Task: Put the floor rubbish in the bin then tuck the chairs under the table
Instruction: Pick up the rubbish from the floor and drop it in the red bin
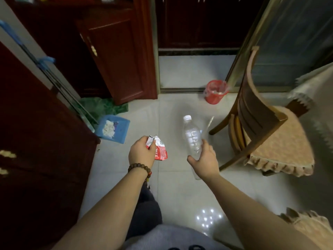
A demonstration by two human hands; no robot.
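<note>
Two pieces of rubbish are already sitting in my hands, so I am reading this as the carry to the bin. Working down from the biggest thing: the wooden chair (pixel 259 127) is standing pulled out on the right, its cushioned seat turned away from the cloth-covered table (pixel 322 83), so the tucking-in is not yet done. The dark red cabinet (pixel 115 56) is filling the left side, with a blue dustpan (pixel 113 128) lying at its foot holding white scraps. The red bin (pixel 215 92) is waiting ahead on the tiled floor (pixel 180 186), just beside the chair's back and lined with a clear bag, well apart from my arms. My right hand (pixel 204 160) is curling around the lower half of the clear plastic bottle (pixel 192 138), cap pointing toward the bin, likely so it drops in neck-first. My left hand (pixel 141 153) is pinching the crumpled red-and-white wrapper (pixel 160 151) by its top, keeping it bunched. A bead bracelet (pixel 140 168) is circling that wrist.
</note>
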